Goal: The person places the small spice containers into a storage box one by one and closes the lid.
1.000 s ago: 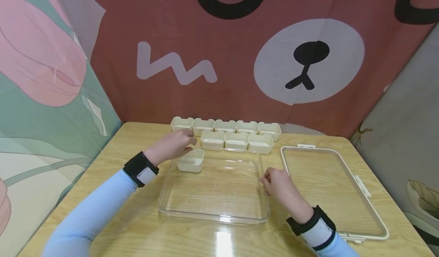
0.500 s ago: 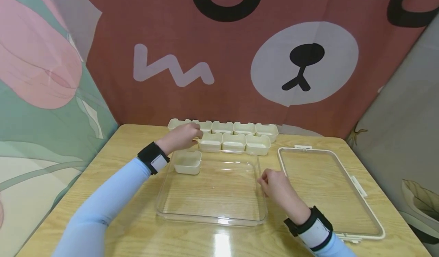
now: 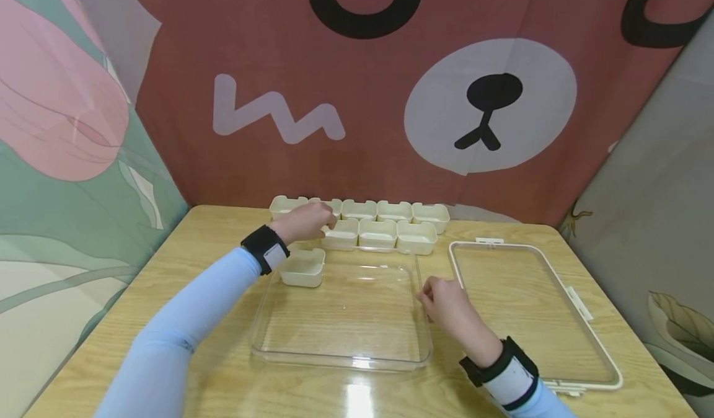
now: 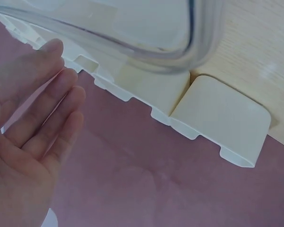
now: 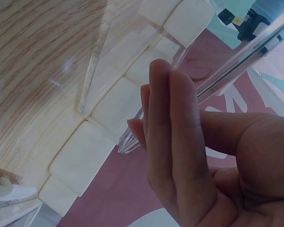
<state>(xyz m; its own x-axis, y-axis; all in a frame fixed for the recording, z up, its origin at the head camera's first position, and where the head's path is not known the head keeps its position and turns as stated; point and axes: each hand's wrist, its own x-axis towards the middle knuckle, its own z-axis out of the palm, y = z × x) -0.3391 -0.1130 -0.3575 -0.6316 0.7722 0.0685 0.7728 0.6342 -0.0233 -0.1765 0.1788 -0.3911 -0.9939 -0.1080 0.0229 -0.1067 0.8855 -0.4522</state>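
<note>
A clear plastic bin [image 3: 346, 322] lies on the table, with one small cream tub [image 3: 303, 275] in its back left corner. My right hand [image 3: 450, 306] pinches the bin's right wall; the right wrist view shows that wall passing between thumb and fingers. Over the left end of a front row of three cream tubs [image 3: 377, 235] is my left hand [image 3: 304, 221]. Its fingers [image 4: 61, 90] look loosely extended in the left wrist view, close to the tub rims; the thumb is out of sight there, and whether they touch a tub I cannot tell.
Behind the front row, a back row of several cream tubs [image 3: 429, 215] stands near the patterned cloth backdrop [image 3: 379, 170]. A clear lid with a white rim [image 3: 515, 245] lies flat on the right side of the wooden table [image 3: 223, 343].
My left hand has left the tub in the bin and moved right and away from me to the front row, its fingers drawing closer together. My right hand stays at the bin's wall.
</note>
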